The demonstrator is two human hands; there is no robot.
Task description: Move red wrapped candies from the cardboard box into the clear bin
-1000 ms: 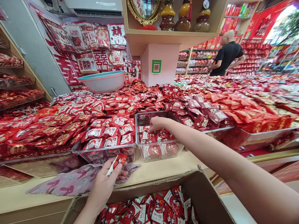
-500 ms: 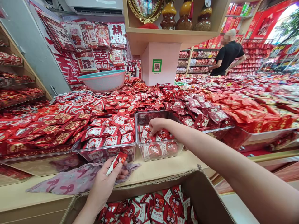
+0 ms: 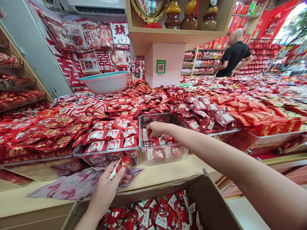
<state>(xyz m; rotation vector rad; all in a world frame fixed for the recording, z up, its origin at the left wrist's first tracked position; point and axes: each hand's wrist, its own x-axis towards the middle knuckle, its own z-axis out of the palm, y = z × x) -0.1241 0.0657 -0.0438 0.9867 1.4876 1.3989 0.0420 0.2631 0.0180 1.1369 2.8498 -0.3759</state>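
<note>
Between the thumb and fingers of my left hand (image 3: 116, 177) is a red and white candy packet (image 3: 120, 166), above the cardboard box's left edge. My right hand (image 3: 157, 129) is inside a clear plastic bin (image 3: 144, 161), its fingers bent down and pressed together over the packets (image 3: 157, 154) there. Whether those fingers grip a packet is hidden. Similar red and white packets (image 3: 161, 209) lie loose in the open cardboard box (image 3: 206, 198) below.
A fuller clear bin (image 3: 107, 158) stands left of my right hand's bin. A patterned cloth (image 3: 69, 187) lies on the counter edge (image 3: 153, 177). Heaped packets surround a pink pillar (image 3: 165, 64) and a plastic basket (image 3: 105, 83). A person in black (image 3: 233, 57) stands at the back right.
My right hand has moved slightly left within the bin. My left hand and its packet have stayed in place.
</note>
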